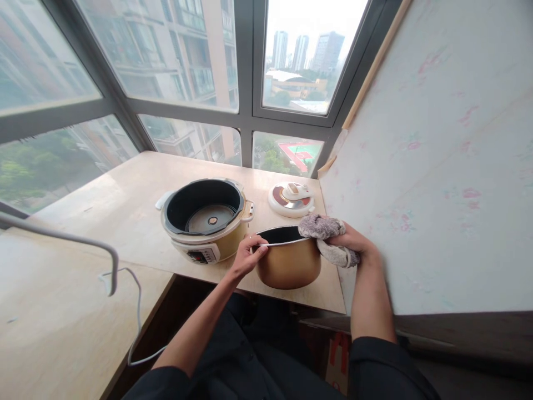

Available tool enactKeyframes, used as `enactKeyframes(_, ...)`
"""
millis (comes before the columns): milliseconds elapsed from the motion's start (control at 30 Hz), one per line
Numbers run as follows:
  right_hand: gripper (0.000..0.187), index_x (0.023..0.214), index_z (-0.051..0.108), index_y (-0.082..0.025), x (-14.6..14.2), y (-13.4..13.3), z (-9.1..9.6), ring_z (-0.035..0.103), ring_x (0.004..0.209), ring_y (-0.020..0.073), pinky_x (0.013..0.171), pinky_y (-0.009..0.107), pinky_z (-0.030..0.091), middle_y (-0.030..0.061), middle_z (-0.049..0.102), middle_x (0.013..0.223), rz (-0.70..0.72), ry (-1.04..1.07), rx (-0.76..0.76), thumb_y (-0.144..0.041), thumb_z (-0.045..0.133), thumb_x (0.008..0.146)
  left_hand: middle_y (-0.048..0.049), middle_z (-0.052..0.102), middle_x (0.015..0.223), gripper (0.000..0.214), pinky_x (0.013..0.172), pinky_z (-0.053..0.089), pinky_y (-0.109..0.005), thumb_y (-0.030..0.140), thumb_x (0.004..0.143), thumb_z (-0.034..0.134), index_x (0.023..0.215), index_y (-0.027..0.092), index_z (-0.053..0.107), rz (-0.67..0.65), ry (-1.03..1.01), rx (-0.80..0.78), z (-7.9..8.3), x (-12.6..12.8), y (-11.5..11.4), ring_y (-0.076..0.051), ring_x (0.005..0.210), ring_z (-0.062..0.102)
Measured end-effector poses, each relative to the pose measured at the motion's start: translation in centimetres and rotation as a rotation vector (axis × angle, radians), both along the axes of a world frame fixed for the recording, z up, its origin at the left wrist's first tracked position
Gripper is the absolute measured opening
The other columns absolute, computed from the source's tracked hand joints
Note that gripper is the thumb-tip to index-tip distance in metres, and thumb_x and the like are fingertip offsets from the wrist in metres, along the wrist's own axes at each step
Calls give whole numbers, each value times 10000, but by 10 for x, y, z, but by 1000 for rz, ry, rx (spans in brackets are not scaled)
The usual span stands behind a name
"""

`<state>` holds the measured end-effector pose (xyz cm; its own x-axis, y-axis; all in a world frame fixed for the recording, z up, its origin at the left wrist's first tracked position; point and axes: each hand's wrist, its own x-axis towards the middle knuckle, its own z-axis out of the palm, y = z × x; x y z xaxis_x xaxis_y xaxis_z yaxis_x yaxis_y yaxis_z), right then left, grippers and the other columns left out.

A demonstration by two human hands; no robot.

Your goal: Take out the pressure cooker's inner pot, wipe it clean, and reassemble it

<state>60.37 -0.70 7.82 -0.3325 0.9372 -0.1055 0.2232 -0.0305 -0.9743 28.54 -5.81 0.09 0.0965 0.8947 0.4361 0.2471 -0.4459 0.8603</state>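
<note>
A gold-coloured inner pot (pixel 287 265) with a dark inside stands on the wooden table (pixel 125 194) near its front edge. My left hand (pixel 249 256) is closed on the pot's left rim. My right hand (pixel 353 241) grips a grey cloth (pixel 327 236) pressed over the pot's right rim. Just left of the pot sits the open rice cooker body (pixel 206 219), its dark cavity showing the heating plate. The cooker's white lid (pixel 291 199) lies flat behind the pot.
A wall panel (pixel 437 166) stands close on the right. Windows run along the back. A white cable (pixel 135 311) hangs off the table's front edge at the left, beside a grey curved bar (pixel 83 241). A lower wooden surface (pixel 62 322) fills the left foreground.
</note>
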Motion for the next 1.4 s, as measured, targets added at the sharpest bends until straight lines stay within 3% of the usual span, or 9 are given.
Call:
enactKeyframes(233, 375, 861, 771, -177, -4, 6, -13, 707, 814, 300, 779, 416, 575, 37, 772, 833, -89, -43, -28, -232, 789, 490, -36, 592, 653, 515, 767, 416, -366, 668, 852, 562, 705, 189, 683, 48, -64, -70, -2, 4, 5, -191, 717, 510)
enactKeyframes(433, 372, 872, 748, -191, -17, 3, -22, 691, 794, 273, 762, 389, 561, 15, 756, 810, -166, 14, 50, -206, 679, 507, -46, 635, 714, 417, 761, 441, -343, 545, 900, 558, 762, 174, 687, 21, -31, -34, 2, -1, 9, -183, 733, 550)
enactKeyframes(600, 412, 917, 742, -197, -19, -7, -21, 683, 816, 272, 780, 388, 550, 12, 751, 834, -180, 35, 77, -204, 689, 509, -77, 733, 959, 282, 851, 481, -353, 393, 947, 551, 1052, 184, 709, -83, 166, -5, 25, -4, -2, -205, 891, 649)
enactKeyframes(733, 403, 968, 731, -188, -28, -21, -10, 684, 861, 267, 828, 383, 533, 25, 756, 914, -132, -24, 152, -224, 722, 566, -97, 731, 1045, 344, 896, 481, -379, 382, 982, 516, 1234, 191, 652, -92, 390, 83, 49, 6, -12, -235, 981, 666)
enactKeyframes(900, 344, 990, 714, -233, -52, -44, 9, 673, 845, 248, 784, 334, 507, 3, 749, 899, -192, -276, 280, -270, 730, 649, -112, 703, 1028, 338, 832, 470, -386, 366, 1031, 405, 1164, 165, 642, -77, 670, 174, 63, 28, -14, -244, 929, 656)
enactKeyframes(1100, 344, 1036, 694, -305, -85, -72, 19, 677, 764, 250, 672, 313, 459, 3, 742, 829, -340, -631, 400, -350, 751, 700, -117, 687, 845, 337, 722, 417, -360, 376, 1016, 441, 860, 145, 629, -31, 809, 131, 57, 46, -9, -246, 794, 643)
enactKeyframes(1167, 349, 1051, 683, -314, -95, -80, 18, 686, 779, 260, 669, 320, 465, 9, 742, 847, -355, -639, 440, -390, 757, 718, -109, 688, 793, 318, 688, 392, -347, 369, 992, 498, 788, 159, 623, -51, 794, 85, 52, 46, -6, -239, 746, 638)
enactKeyframes(1300, 471, 1216, 634, -300, -112, -92, 14, 680, 1046, 307, 861, 388, 520, 53, 719, 1168, -402, -553, 527, -318, 722, 753, -68, 680, 734, 300, 696, 371, -327, 250, 940, 511, 652, 184, 557, -64, 620, 50, 40, 36, 1, -199, 698, 598)
enactKeyframes(1400, 565, 1314, 596, -268, -112, -94, 12, 620, 1205, 305, 1021, 416, 487, 71, 661, 1308, -275, -450, 595, -246, 703, 760, -40, 644, 685, 284, 708, 374, -314, 216, 878, 499, 595, 185, 493, -33, 396, 37, 29, 27, 5, -175, 680, 547)
